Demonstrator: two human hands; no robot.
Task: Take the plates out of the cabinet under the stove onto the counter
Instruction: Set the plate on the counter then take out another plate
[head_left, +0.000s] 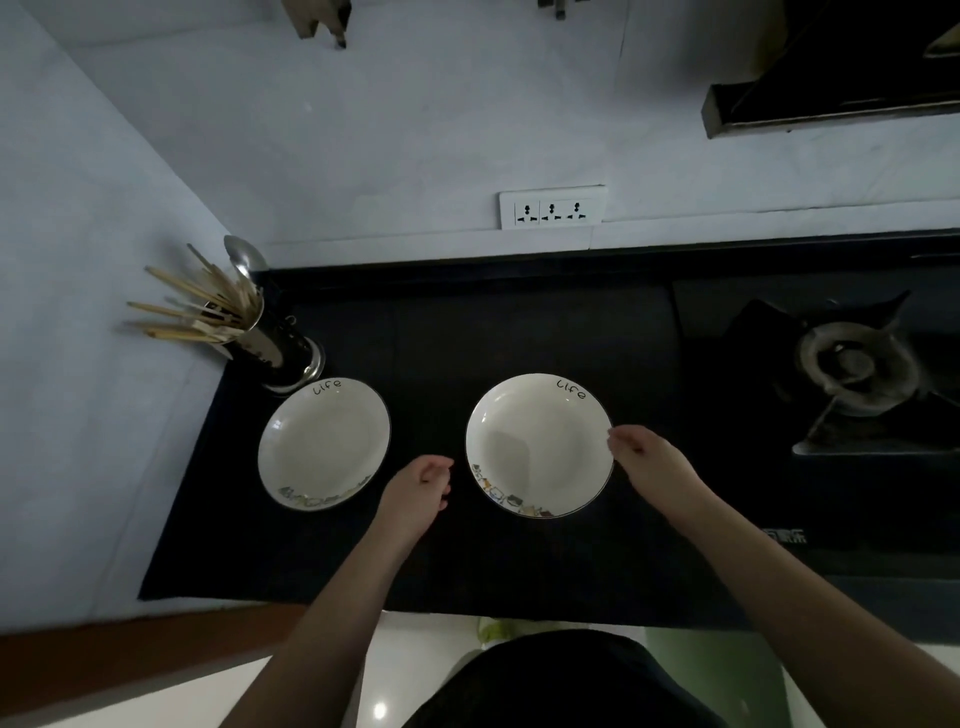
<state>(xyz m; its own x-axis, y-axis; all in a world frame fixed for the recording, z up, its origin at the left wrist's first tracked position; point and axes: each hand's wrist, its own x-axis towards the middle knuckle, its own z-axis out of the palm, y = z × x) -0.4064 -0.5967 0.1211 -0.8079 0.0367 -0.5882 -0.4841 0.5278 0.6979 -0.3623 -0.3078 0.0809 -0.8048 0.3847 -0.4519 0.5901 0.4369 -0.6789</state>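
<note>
Both bare forearms reach up from the bottom edge over a black stone counter (519, 338). On it lie two round white ceramic plates, each with a thin dark rim, the word "life" written on the far side and a strip of small coloured drawings along the near side. One, the left plate (323, 443), sits near the counter's left end, just in front of a perforated metal utensil holder (275, 353) that stands in the corner, filled with wooden chopsticks (192, 312) and a metal spoon (241, 257). Its partner, the right plate (539, 445), lies flat near the middle of the counter, well apart from the first. Between the two plates hovers the left hand (418, 496), its fingers loosely curled and holding nothing, just clear of the right plate's left edge. At that plate's right edge is the right hand (649, 460), its fingertips (618, 441) drawn together at the rim; whether they pinch the rim or only touch it cannot be told. Further right, a black gas stove (852, 364) with a round burner is set into the counter. On the pale wall behind, a white triple socket strip (552, 208) is mounted just above the counter's back edge.
</note>
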